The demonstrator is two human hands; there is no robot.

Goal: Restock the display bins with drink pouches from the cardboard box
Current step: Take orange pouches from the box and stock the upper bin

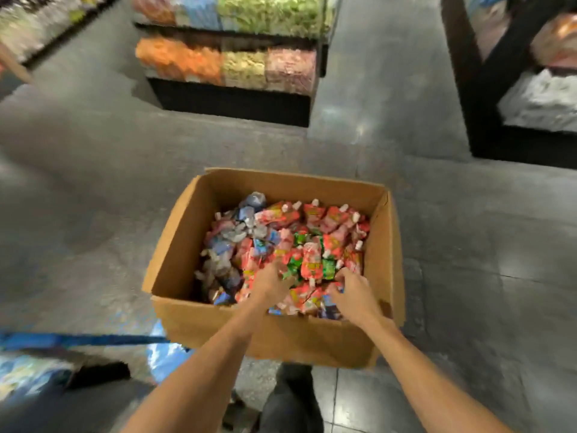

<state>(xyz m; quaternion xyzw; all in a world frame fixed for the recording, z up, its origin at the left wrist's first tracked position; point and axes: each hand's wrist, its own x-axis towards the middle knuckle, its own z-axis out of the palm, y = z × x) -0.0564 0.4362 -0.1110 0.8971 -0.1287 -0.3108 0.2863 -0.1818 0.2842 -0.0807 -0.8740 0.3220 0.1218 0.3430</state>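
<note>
Drink pouches (315, 242) fill the cardboard box (281, 335), where left hand (271, 284) and right hand (354, 296) each grip some near its front wall.

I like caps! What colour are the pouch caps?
White spout caps on red drink pouches, head view.

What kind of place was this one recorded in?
Most likely a shop floor, perhaps a snack or sweets store: tiered display bins filled with colour-sorted packaged goods, aisles of grey floor between them, and an open cardboard box of drink pouches.
</note>
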